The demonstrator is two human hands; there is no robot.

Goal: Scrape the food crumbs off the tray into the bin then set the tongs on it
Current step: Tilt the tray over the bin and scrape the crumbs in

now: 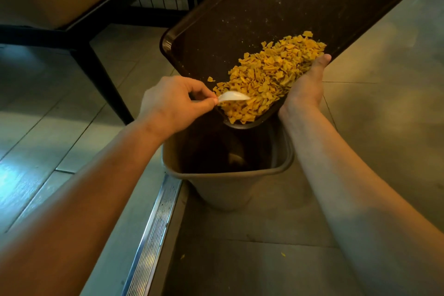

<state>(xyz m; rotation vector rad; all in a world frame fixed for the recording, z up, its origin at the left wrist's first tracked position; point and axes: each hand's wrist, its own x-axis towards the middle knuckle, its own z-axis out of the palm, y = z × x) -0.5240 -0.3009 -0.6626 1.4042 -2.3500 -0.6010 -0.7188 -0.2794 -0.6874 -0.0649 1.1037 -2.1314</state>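
- Pinching a white scraper (233,96), the left hand (173,103) pushes crumbs (269,77).
- Right hand (304,90) grips the tilted tray (276,2) edge beside them.
- Below, the bin (225,185) waits; most crumbs not yet tipped, tongs unseen.

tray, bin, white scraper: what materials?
Tray: likely moulded plastic, dark brown, matte textured face, rounded glossy rim. Bin: probably plastic, tan, smooth rolled lip. White scraper in the left hand: looks like thin glossy plastic, but blurred.
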